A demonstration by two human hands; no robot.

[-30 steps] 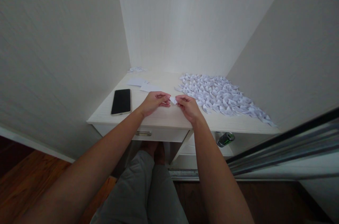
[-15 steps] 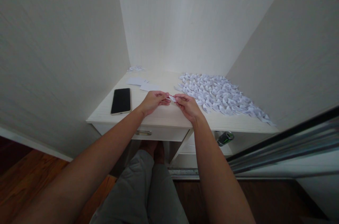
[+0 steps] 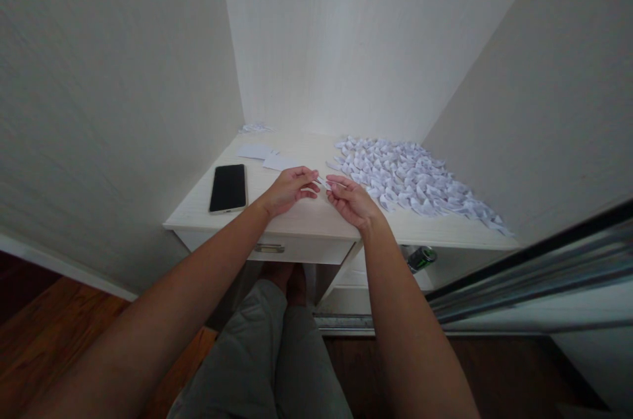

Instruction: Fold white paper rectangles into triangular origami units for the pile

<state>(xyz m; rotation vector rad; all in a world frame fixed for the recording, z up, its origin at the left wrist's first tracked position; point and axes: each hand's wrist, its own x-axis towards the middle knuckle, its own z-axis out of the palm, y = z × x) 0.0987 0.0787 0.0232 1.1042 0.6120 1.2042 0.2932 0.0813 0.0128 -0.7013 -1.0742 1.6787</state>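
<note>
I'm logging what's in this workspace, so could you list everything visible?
Small paper piece: one, white, between the hands
Folded paper pieces: many, white, spread on the right
Flat paper sheets: at least two, white, left of centre
Small paper heap: one, white, back left corner
Phone: one, black-screened, desk's left
Desk: one, whitish, centre
Drawer: one, whitish, front, with handle
Can: one, dark with green, below the desktop, right
Walls: three, pale, around the desk
Rails: several, dark and silvery, lower right
Floor: brown, below
Trousers: one pair, grey, bottom
Feet: two, under the desk
Left hand, right hand: pinching the small piece
</note>
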